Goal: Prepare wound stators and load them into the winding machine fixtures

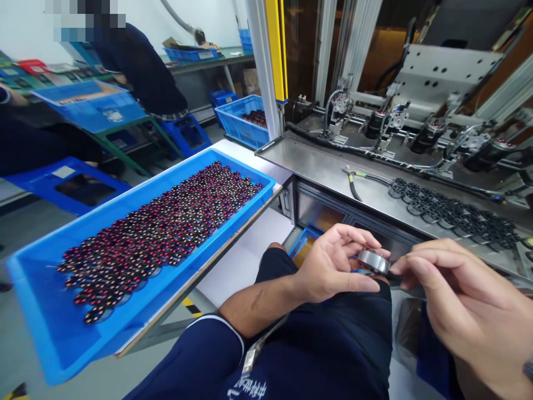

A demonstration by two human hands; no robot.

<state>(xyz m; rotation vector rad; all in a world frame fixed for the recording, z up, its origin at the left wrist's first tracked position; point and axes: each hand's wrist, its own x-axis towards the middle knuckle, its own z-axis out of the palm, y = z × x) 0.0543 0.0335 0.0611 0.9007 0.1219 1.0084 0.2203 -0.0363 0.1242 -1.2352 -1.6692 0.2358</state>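
My left hand [339, 264] is closed around a motor stator [373, 261], a short ring with a smooth silver outer band and bits of red at its edges. It is held on its side above my lap. My right hand [453, 283] is beside it, thumb and forefinger pinched together at the stator's right end. Whatever lies between those fingertips is too small or hidden to make out. To the left, a long blue tray [45, 339] holds many similar round parts [166, 228], dark with red and copper-coloured spots.
Ahead is a steel bench [308, 161] with green-handled pliers [353, 180] and rows of black plastic rings [453, 214]. Machine fixtures [428, 133] stand behind it. A yellow-edged post [277, 53] rises past the tray. Co-workers sit at the left, near a blue crate [95, 111].
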